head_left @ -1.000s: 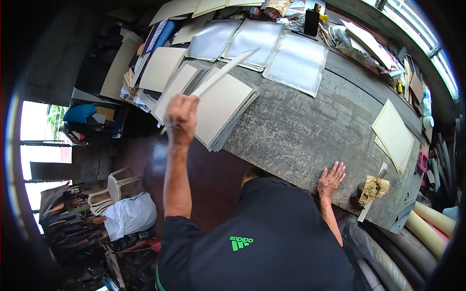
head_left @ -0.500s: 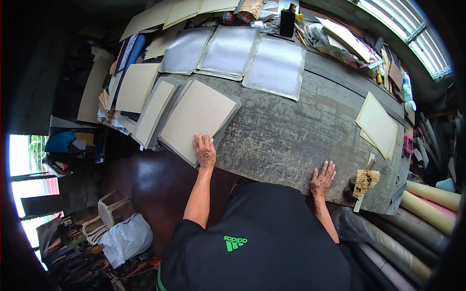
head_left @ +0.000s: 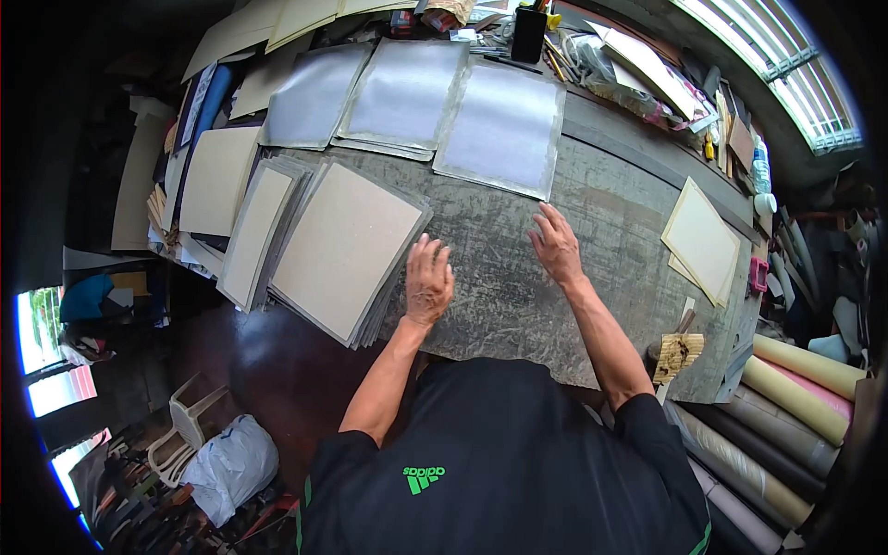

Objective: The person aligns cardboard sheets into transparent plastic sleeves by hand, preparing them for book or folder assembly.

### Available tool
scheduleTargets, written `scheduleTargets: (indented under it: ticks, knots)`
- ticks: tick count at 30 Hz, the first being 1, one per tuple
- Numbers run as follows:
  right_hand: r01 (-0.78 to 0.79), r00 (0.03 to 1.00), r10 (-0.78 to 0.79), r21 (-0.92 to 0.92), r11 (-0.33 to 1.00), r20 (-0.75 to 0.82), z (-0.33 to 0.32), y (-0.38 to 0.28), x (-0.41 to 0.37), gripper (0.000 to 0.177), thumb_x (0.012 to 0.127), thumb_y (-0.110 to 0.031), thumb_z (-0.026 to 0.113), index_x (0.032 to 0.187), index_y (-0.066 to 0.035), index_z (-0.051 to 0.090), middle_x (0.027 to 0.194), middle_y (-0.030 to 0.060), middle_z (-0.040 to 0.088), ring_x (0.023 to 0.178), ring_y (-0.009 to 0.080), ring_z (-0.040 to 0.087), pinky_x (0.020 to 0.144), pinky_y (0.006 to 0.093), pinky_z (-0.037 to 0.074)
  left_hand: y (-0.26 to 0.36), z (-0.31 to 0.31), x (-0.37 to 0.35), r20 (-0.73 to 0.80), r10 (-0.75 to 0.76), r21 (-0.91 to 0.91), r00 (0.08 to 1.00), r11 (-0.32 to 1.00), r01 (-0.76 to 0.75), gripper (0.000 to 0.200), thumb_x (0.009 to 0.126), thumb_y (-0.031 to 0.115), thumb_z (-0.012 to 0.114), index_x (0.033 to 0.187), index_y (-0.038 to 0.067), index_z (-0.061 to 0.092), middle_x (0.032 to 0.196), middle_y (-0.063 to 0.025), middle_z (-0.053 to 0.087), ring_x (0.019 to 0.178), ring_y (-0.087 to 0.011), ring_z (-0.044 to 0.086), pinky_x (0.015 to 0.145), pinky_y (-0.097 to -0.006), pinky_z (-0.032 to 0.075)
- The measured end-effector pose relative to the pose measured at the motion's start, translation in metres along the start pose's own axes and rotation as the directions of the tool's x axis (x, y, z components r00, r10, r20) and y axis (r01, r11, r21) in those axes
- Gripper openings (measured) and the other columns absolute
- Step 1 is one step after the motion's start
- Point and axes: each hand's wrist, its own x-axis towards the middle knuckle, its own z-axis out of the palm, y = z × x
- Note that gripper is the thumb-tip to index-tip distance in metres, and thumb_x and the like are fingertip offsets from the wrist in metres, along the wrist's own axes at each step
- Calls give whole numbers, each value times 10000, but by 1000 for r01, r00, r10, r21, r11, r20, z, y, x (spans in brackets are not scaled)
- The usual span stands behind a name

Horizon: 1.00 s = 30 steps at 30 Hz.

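The worn, scratched counter (head_left: 499,305) fills the middle of the room, with rolls of material (head_left: 795,398) at its lower right and a white chair (head_left: 188,421) on the floor to the left. The large beige board stack (head_left: 347,245) lies on the left side of the counter, beside a narrower stack (head_left: 254,231). The left hand (head_left: 429,280), open, is just beside the large stack's right edge. The right hand (head_left: 555,244), also open and apart from the left, is near the lower corner of the rightmost silvery sheet (head_left: 502,125).
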Motion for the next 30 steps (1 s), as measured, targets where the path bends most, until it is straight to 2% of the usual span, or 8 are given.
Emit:
scheduleTargets:
  ticks: [6,14,16,18,20,24,28,30]
  knots:
    - [96,973,-83,-51,994,214,21,15,89,299,825,-163,677,1081,-32,594,1318,153,513,1249,318,469,1014,425,414,-2,65,68,50,21,-77,999,997,-17,421,834,90,604,1230,6,487,1305,-191,423,1307,-386,354,1088,-501,313]
    - [188,967,-206,125,974,148,77,-41,140,271,835,-157,654,1063,-24,593,1224,171,562,1152,337,527,952,408,454,-21,98,103,-34,-158,100,987,982,160,533,865,146,559,1318,-66,374,1375,-275,323,1336,-440,275,1075,-558,247]
    - [56,981,-96,231,971,169,83,-63,154,258,842,-146,640,1072,-37,595,1107,155,583,1054,325,557,887,415,469,-21,99,103,-12,-182,94,983,979,183,631,872,181,553,1399,-45,290,1397,-264,297,1334,-433,268,1073,-548,243]
    - [99,974,-146,252,963,175,89,-77,166,262,874,-134,606,1124,-56,603,1020,134,578,990,314,564,834,415,472,-23,101,103,37,-203,117,978,973,198,669,901,228,515,1440,-28,213,1418,-273,261,1350,-440,235,1080,-563,220]
    - [245,898,-289,170,955,332,98,-81,177,275,856,-106,580,1128,-69,610,996,127,572,970,306,566,810,408,474,-22,101,102,10,-213,8,977,977,213,642,927,204,448,1461,-16,166,1447,-292,226,1366,-444,211,1109,-558,174]
    - [312,883,-346,156,937,317,108,-70,184,193,822,-71,570,996,-48,650,913,139,578,921,313,553,796,412,458,-19,99,105,90,-257,68,962,965,252,657,934,213,417,1478,-8,122,1479,-297,181,1391,-443,173,1126,-543,147]
    - [122,939,-195,257,959,282,104,-68,180,150,840,-144,603,924,-26,642,890,144,615,919,315,583,811,406,472,-18,95,108,94,-267,92,959,961,259,668,932,228,421,1475,-29,128,1488,-297,167,1401,-438,156,1131,-532,144]
    - [31,956,-114,291,956,269,105,-67,180,138,835,-131,616,917,-22,636,882,144,620,895,314,596,797,404,480,-17,94,108,52,-267,72,962,962,263,631,905,217,467,1428,-51,237,1462,-293,228,1388,-441,188,1111,-533,179]
